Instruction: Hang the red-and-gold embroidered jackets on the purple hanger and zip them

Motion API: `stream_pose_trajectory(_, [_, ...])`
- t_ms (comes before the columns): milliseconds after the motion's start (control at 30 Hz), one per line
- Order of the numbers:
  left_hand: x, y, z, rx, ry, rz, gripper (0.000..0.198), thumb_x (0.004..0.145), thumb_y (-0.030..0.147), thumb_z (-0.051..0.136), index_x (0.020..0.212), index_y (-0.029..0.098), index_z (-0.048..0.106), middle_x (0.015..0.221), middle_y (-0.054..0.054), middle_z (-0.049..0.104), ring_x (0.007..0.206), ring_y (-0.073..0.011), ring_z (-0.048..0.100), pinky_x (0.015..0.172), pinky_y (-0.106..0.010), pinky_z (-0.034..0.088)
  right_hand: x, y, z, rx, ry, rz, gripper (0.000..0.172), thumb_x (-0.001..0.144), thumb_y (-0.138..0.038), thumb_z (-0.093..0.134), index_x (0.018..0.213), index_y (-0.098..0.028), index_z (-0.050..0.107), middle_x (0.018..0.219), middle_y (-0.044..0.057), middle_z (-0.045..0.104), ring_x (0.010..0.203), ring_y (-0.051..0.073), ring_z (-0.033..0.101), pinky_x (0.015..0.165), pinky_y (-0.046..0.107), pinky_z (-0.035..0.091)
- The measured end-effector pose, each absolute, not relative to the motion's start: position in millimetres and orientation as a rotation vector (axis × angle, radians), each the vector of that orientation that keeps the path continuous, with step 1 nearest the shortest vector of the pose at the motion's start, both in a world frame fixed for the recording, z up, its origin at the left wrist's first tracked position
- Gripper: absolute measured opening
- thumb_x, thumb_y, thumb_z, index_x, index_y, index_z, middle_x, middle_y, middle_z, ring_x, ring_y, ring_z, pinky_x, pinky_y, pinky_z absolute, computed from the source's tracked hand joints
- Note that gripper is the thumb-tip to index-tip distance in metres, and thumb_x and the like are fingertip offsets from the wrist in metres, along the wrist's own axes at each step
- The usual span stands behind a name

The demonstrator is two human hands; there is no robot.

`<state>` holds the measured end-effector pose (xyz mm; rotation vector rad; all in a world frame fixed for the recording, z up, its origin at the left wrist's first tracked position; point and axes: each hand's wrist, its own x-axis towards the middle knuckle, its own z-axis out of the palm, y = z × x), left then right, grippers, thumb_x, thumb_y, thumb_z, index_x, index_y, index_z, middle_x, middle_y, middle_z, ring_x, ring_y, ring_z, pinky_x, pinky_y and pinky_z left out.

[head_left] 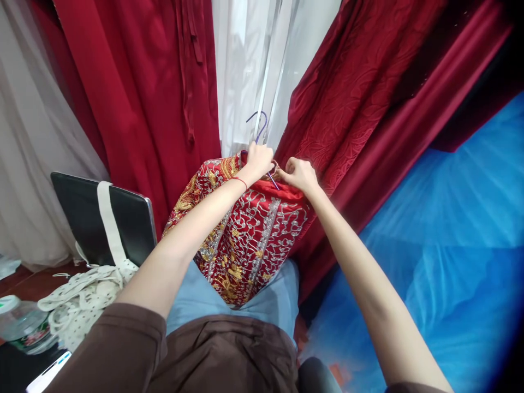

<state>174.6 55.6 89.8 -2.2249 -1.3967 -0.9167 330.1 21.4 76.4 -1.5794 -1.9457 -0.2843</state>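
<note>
A red garment [262, 229] with silver and gold embroidery hangs in front of my legs. My left hand [258, 159] is closed round the neck of a purple clothes hanger [264, 123], whose hook sticks up above the fist. One end of the hanger shows below my left hand, at the garment's collar. My right hand [298, 173] pinches the garment's upper edge on the right, with thumb and forefinger together. The rest of the hanger is hidden inside the cloth and behind my left hand.
Red curtains [135, 82] and a white sheer curtain [241, 65] hang ahead. A blue tulle gown [450, 262] spreads on the right. On the left are a black flat panel [126, 218] with a white strap, a cream openwork bag [85, 300], a plastic bottle [30, 327] and a phone [49, 374].
</note>
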Motion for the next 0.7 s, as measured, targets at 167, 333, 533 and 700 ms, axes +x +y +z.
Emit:
stream_pose_trajectory(167, [179.4,54.9,86.7,-2.204,-1.437,-0.959,0.021,0.084,0.021,0.063,0.095,0.007,0.075,0.096,-0.018,0.073,0.104,-0.0333,0.064,0.107,-0.051,0.034,320.7,22.3,80.7,-1.687,-1.996,0.198,0.046,0.091,-0.050,0.054,0.069,-0.014,0.071,0.070,0.010,0.070,0.072,0.021,0.062,0.072,0.028,0.045])
stream_pose_trajectory(333, [177.6,51.4,89.0,-2.194,-1.442,-0.918,0.022,0.084,0.024,0.064,0.094,0.007,0.075,0.097,-0.019,0.074,0.102,-0.0327,0.065,0.106,-0.050,0.035,327.4,31.8,74.0,-1.546,-1.918,0.536,0.047,0.090,-0.052,0.056,0.072,-0.012,0.073,0.069,0.006,0.069,0.060,0.013,0.054,0.065,0.024,0.044])
stream_pose_trajectory(533, [173.7,54.9,87.4,-2.221,-1.368,-0.914,0.022,0.082,0.023,0.066,0.093,0.007,0.076,0.089,-0.017,0.075,0.101,-0.0321,0.066,0.107,-0.049,0.035,322.1,30.5,71.3,-1.602,-1.939,0.508,0.037,0.088,-0.046,0.061,0.076,-0.013,0.074,0.066,0.003,0.066,0.059,0.012,0.051,0.063,0.024,0.042])
stream_pose_trajectory(700, [172.7,54.0,84.2,-2.196,-1.357,-0.894,0.022,0.083,0.024,0.067,0.092,0.006,0.076,0.092,-0.019,0.075,0.100,-0.0328,0.067,0.107,-0.049,0.035,312.7,26.0,78.7,-1.687,-1.967,0.295,0.023,0.085,-0.029,0.058,0.074,-0.013,0.071,0.062,0.003,0.062,0.060,0.014,0.053,0.063,0.026,0.043])
